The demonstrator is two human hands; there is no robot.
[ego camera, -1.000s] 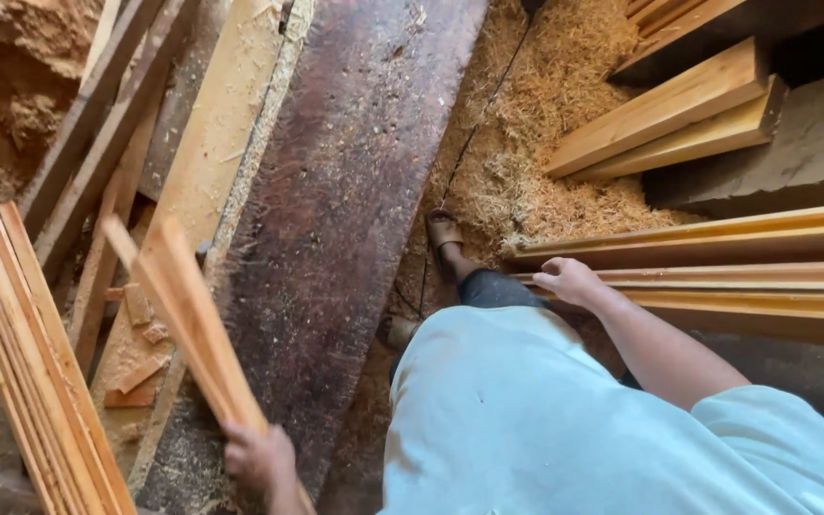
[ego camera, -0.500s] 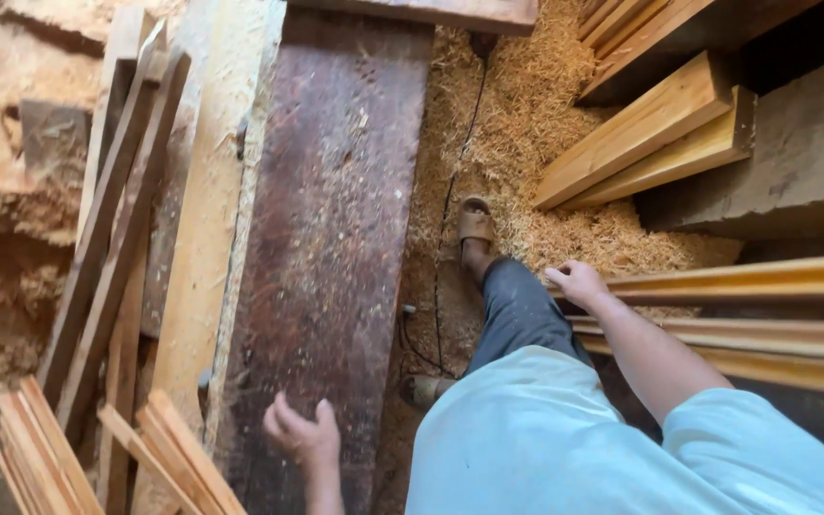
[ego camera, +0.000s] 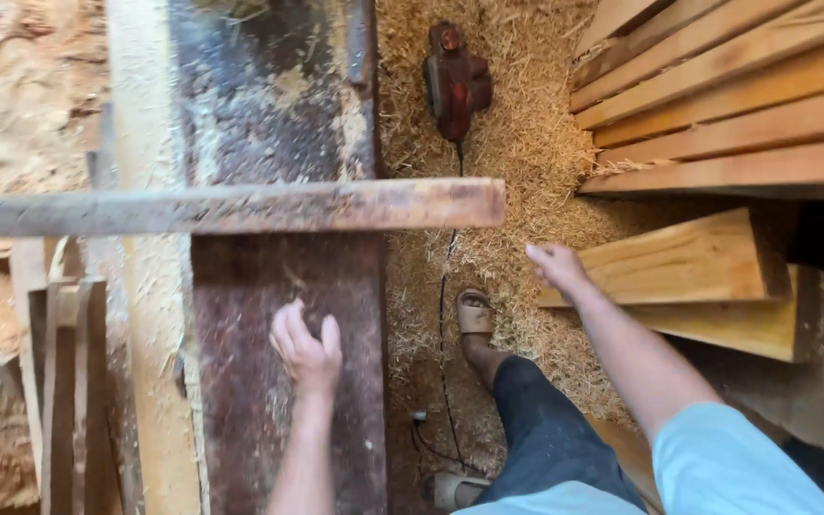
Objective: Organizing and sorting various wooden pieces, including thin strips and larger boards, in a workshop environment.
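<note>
My left hand (ego camera: pixel 305 345) hovers over a wide dark brown board (ego camera: pixel 283 315), fingers loosely curled, holding nothing. My right hand (ego camera: pixel 557 266) is stretched out with fingers spread, right by the end of a thick pale timber block (ego camera: pixel 679 256), also holding nothing. A long weathered plank (ego camera: pixel 231 207) lies crosswise over the dark board, just beyond my left hand. My sandalled foot (ego camera: pixel 474 315) stands on sawdust between the two hands.
A dark red power tool (ego camera: pixel 455 81) lies on the sawdust floor (ego camera: pixel 517 153), its cable (ego camera: pixel 444 315) running back past my foot. Pale planks (ego camera: pixel 727 105) are stacked at upper right. Thin wooden strips (ego camera: pixel 59 381) lie at the left beside a pale board (ego camera: pixel 150 315).
The view has moved forward along the dark board. My left hand let go of the thin strips and now hangs empty; my right hand left the long planks and reaches toward the timber block.
</note>
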